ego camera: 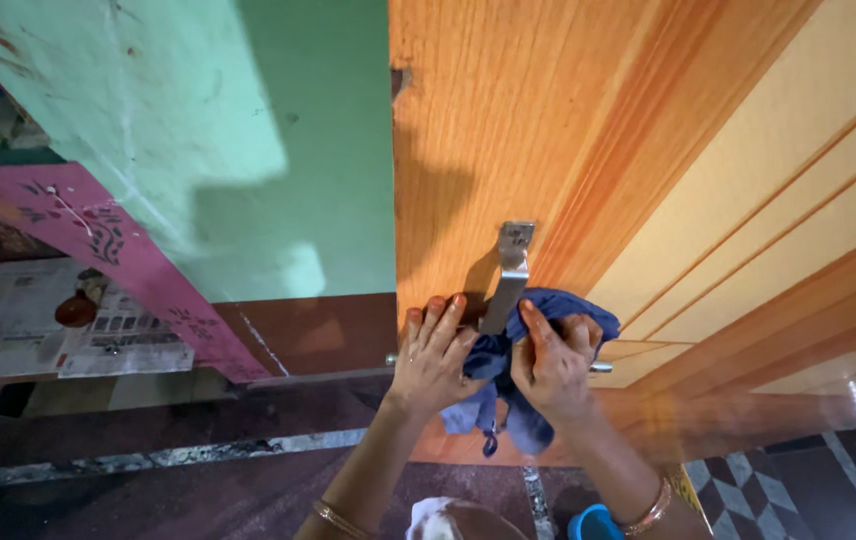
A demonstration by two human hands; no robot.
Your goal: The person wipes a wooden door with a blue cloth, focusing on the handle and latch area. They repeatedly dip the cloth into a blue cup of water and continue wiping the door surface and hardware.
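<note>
While the left hand (435, 352) is lying flat with its fingers spread on the door (468, 130), just beside the metal handle (506, 280), the right hand (551, 362) is gripping a blue cloth (508, 385) — fingers curled around it — against the handle's lower end.

The cloth (508, 370) is dark blue, bunched at the centre; the door (648, 150) is orange-brown with streaked grain and pale cream panels toward 3 o'clock; the handle (510, 270) is brushed silver; the wall (248, 150) at 11 o'clock is mint green with a brown band below; the shelf edge (118, 250) at 9 o'clock is pink with dark floral motifs; the floor (778, 490) at 5 o'clock shows a black-and-white diamond check.
</note>
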